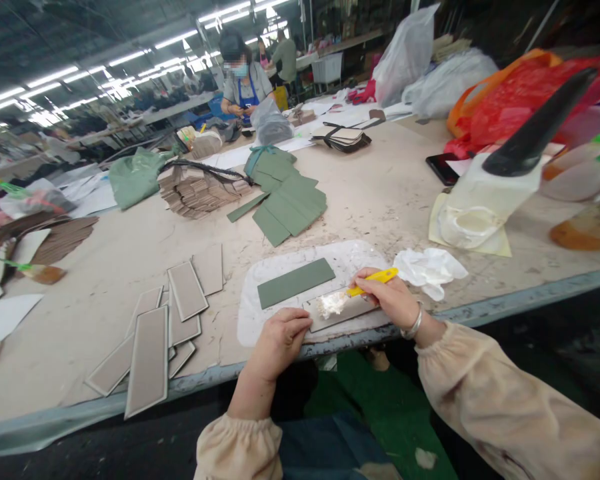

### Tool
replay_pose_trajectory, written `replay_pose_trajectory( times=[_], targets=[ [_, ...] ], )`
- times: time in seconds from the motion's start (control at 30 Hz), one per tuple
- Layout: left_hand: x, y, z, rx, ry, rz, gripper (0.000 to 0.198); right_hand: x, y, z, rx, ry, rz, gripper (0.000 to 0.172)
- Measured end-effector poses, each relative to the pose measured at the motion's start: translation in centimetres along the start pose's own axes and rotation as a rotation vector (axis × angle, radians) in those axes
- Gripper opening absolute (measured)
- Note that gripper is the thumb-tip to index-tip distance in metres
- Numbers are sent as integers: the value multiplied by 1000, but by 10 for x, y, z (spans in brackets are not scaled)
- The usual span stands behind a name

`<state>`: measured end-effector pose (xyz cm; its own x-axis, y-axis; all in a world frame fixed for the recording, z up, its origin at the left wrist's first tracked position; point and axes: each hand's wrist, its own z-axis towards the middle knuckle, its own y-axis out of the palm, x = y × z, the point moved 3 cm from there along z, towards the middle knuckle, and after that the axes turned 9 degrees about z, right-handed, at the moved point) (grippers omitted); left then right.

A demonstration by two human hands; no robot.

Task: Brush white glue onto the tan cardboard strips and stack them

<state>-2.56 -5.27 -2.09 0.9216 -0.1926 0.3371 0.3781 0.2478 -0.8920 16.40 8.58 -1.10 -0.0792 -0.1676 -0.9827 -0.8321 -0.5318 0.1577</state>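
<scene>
My right hand point(393, 297) grips a brush by its yellow handle point(375, 281). Its bristles, thick with white paste, rest on a flat beige rectangular panel point(350, 311) at the table's near edge. At the panel's left end, the bent fingers of my left hand point(283, 339) are pressed together on its edge. Just behind lies a green rectangular piece point(296, 283) on a white sheet point(253, 323). Several beige panels with pale green borders point(147, 363) lie in a loose heap to the left, one jutting over the table edge.
Fanned green pieces point(293, 210) and a bundled beige stack point(197, 190) lie farther back. To the right are a crumpled white tissue point(430, 270), a white jug with a black handle point(500, 193), a phone point(443, 169) and red bags point(520, 110). A co-worker point(245, 83) is across the table.
</scene>
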Motion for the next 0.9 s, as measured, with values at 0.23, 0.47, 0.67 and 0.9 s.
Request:
replay_pose_trajectory(
  times=[0.23,0.47,0.67,0.9],
  targets=[
    [2,2,2,83,-24,-27,17,1,17,0,-32,-22,-167,19],
    [8,4,3,79,-15,-20,15,-12,-11,-1,37,-95,-357,20],
    [8,4,3,67,-30,-18,14,-20,-59,0,201,-137,-451,21],
    [4,3,0,-40,-46,1,18,-37,-90,-9,371,-178,-516,13]
  ],
)
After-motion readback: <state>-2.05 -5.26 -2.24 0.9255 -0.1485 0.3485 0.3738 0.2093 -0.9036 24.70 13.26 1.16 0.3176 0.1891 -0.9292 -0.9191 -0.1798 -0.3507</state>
